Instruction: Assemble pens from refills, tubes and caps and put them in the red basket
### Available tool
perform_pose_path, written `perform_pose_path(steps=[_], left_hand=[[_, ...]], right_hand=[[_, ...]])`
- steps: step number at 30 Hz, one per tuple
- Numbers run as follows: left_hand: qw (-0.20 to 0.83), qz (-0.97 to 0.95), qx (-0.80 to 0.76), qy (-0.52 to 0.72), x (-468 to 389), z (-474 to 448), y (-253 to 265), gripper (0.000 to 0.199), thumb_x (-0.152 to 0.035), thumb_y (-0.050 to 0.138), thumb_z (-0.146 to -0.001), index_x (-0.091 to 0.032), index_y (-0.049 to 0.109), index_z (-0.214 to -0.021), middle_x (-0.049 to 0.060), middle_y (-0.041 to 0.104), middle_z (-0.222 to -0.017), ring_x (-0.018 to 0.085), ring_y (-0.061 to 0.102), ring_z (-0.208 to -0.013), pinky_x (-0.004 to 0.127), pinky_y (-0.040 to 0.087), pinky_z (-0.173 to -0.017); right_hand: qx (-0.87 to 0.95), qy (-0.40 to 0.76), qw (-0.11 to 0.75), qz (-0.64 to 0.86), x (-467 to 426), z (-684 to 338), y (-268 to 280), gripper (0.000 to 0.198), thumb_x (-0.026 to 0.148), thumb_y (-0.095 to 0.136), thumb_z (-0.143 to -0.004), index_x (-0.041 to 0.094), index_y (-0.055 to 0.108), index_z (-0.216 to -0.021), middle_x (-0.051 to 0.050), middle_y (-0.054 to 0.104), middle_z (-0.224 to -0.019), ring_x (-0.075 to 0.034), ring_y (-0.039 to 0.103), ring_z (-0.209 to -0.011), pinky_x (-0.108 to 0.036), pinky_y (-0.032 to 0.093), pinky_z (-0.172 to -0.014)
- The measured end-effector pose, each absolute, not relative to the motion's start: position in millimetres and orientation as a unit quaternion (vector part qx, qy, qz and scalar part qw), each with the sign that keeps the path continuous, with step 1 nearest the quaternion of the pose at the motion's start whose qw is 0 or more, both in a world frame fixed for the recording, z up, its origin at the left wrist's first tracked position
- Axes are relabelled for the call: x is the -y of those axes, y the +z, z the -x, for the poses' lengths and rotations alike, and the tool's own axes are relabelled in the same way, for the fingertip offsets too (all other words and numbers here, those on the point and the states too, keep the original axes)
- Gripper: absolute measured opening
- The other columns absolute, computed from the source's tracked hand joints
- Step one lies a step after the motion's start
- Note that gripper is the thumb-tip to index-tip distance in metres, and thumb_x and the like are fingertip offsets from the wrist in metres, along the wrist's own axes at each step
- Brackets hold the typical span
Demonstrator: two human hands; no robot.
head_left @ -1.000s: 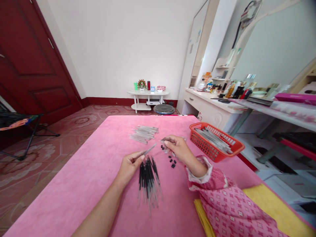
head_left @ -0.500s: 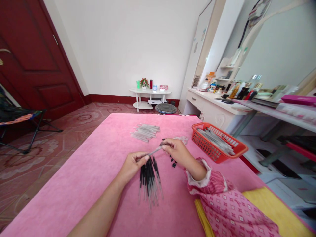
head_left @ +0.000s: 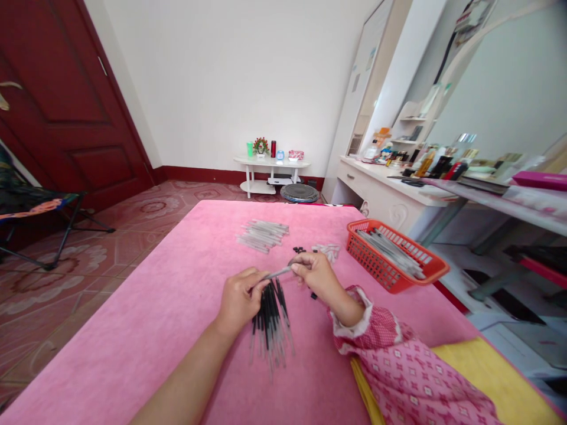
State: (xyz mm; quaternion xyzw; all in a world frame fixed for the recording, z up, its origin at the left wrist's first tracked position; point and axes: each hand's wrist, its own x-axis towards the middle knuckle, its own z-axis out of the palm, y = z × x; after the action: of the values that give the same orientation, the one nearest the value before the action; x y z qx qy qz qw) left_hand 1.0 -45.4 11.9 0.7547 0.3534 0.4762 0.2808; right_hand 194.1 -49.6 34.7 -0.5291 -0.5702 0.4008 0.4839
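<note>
My left hand (head_left: 243,296) pinches one end of a slim, greyish, translucent pen (head_left: 280,272). Thumb and fingers of my right hand (head_left: 317,276) are closed on its other end. Just below my hands lies a fanned pile of pen refills (head_left: 267,316), black at the top and clear toward the tips. Beyond the hands is a stack of whitish-grey pen barrels (head_left: 264,235). Small black caps (head_left: 299,249) and short white pieces (head_left: 328,252) lie scattered behind my right hand, which partly hides them.
An orange-red plastic basket (head_left: 376,262) full of grey pens stands at the right of the pink-covered table (head_left: 133,330). A yellow cloth (head_left: 496,378) lies under my right sleeve. Farther right is a dresser (head_left: 376,183) with bottles; a folding chair (head_left: 48,212) stands left.
My left hand has turned slightly, its back now more toward me, with the fingers still pinching the pen. The right hand keeps its hold. The view has shifted a little.
</note>
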Motion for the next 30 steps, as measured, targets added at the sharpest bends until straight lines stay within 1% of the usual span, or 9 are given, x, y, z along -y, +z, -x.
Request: perform_pose_path(steps=[4, 8, 13, 17, 20, 23, 25, 27, 30], left_hand=[[0.271, -0.747, -0.357, 0.491, 46, -2, 10, 0.019, -0.025, 0.058, -0.077, -0.024, 0.074, -0.087, 0.005, 0.058, -0.065, 0.016, 0.049, -0.059, 0.026, 0.037, -0.058], [0.339, -0.713, -0.352, 0.503, 46, -8, 13, 0.017, -0.028, 0.061, -0.075, -0.022, 0.074, -0.085, 0.005, 0.061, -0.07, 0.018, 0.053, -0.065, 0.026, 0.04, -0.062], [0.358, -0.699, -0.35, 0.511, 41, -3, 14, 0.027, -0.032, 0.054, -0.081, -0.021, 0.069, -0.101, 0.007, 0.065, -0.09, 0.021, 0.058, -0.085, 0.029, 0.042, -0.078], [0.356, -0.655, -0.38, 0.548, 31, 5, 7, 0.03, -0.035, 0.046, -0.086, -0.019, 0.068, -0.099, 0.007, 0.065, -0.095, 0.022, 0.057, -0.092, 0.03, 0.04, -0.084], [0.368, -0.636, -0.39, 0.556, 27, 5, 2, 0.031, -0.037, 0.045, -0.087, -0.018, 0.068, -0.084, 0.008, 0.066, -0.095, 0.022, 0.057, -0.095, 0.029, 0.041, -0.082], [0.377, -0.63, -0.389, 0.556, 26, 3, 2, 0.032, -0.039, 0.045, -0.086, -0.017, 0.067, -0.077, 0.008, 0.066, -0.091, 0.022, 0.058, -0.093, 0.028, 0.041, -0.08], [0.381, -0.628, -0.385, 0.559, 26, 2, 2, 0.031, -0.039, 0.046, -0.086, -0.017, 0.067, -0.077, 0.007, 0.066, -0.089, 0.022, 0.058, -0.091, 0.028, 0.041, -0.079], [0.384, -0.623, -0.385, 0.562, 26, 2, 3, 0.031, -0.039, 0.047, -0.085, -0.017, 0.067, -0.075, 0.007, 0.066, -0.089, 0.022, 0.058, -0.091, 0.028, 0.041, -0.079], [0.384, -0.622, -0.388, 0.561, 25, 2, 1, 0.033, -0.039, 0.046, -0.085, -0.017, 0.064, -0.068, 0.008, 0.066, -0.092, 0.021, 0.058, -0.093, 0.028, 0.041, -0.079]], right_hand=[[0.557, 0.423, 0.492, 0.518, 51, -193, 37, 0.007, 0.023, 0.056, -0.067, 0.016, 0.058, -0.065, 0.005, 0.049, -0.049, -0.007, 0.043, -0.038, -0.02, 0.039, -0.038], [0.606, 0.368, 0.492, 0.505, 55, -184, 44, 0.007, 0.022, 0.056, -0.071, 0.016, 0.059, -0.07, 0.003, 0.054, -0.055, -0.008, 0.047, -0.047, -0.019, 0.041, -0.044], [0.648, 0.291, 0.472, 0.523, 60, -192, 69, 0.009, 0.022, 0.056, -0.073, 0.015, 0.062, -0.07, 0.0, 0.06, -0.061, -0.01, 0.052, -0.054, -0.02, 0.042, -0.05], [0.603, 0.155, 0.526, 0.579, 64, -246, 105, 0.017, 0.028, 0.057, -0.072, 0.013, 0.064, -0.078, -0.003, 0.063, -0.063, -0.012, 0.054, -0.052, -0.022, 0.043, -0.051], [0.559, -0.014, 0.528, 0.64, 71, -304, 123, 0.024, 0.031, 0.054, -0.074, 0.013, 0.066, -0.084, -0.008, 0.068, -0.078, -0.016, 0.06, -0.066, -0.026, 0.046, -0.062], [0.491, -0.149, 0.448, 0.732, 84, -355, 124, 0.027, 0.034, 0.053, -0.075, 0.016, 0.069, -0.086, -0.008, 0.069, -0.08, -0.019, 0.062, -0.071, -0.029, 0.045, -0.066], [0.444, -0.195, 0.381, 0.787, 93, -377, 118, 0.029, 0.038, 0.053, -0.075, 0.018, 0.07, -0.088, -0.009, 0.07, -0.079, -0.022, 0.063, -0.072, -0.03, 0.043, -0.063], [0.412, -0.212, 0.319, 0.827, 99, -390, 110, 0.031, 0.041, 0.052, -0.076, 0.02, 0.07, -0.09, -0.009, 0.07, -0.079, -0.024, 0.063, -0.073, -0.031, 0.041, -0.06], [0.414, -0.175, 0.242, 0.86, 103, -395, 102, 0.035, 0.043, 0.048, -0.079, 0.022, 0.069, -0.097, -0.01, 0.07, -0.085, -0.026, 0.063, -0.077, -0.031, 0.041, -0.058]])
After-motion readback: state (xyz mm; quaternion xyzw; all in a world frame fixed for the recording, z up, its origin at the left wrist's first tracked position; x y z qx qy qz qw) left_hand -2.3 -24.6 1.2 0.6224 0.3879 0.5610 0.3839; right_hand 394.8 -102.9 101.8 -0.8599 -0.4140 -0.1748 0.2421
